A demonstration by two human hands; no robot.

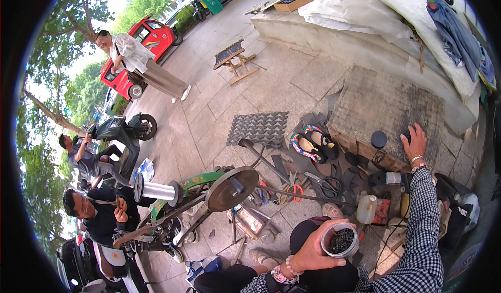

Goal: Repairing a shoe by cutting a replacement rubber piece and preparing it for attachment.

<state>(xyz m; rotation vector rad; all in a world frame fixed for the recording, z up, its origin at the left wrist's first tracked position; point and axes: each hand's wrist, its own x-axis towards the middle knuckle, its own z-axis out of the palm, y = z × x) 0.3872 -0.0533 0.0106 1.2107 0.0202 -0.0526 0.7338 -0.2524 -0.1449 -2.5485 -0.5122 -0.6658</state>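
My left hand [312,249] is wrapped round a clear round jar [355,246], tilted so that its mouth shows. Inside lies a heap of small dark metal bits, perhaps nails or tacks [340,239]. Over at the right, my right hand [416,142] rests with spread fingers on the top of a worn wooden box [386,100]. A round black lid [379,139] lies on the box's near edge, a little left of that hand and apart from it.
A green hand-cranked sewing machine [198,181] with a white thread spool [157,190] stands left of me. Scissors [323,185], pliers [293,187], patterned shoes [307,148] and a ridged black mat [258,128] lie on the paving. One person [104,214] sits beyond the machine; another [151,66] stands farther off.
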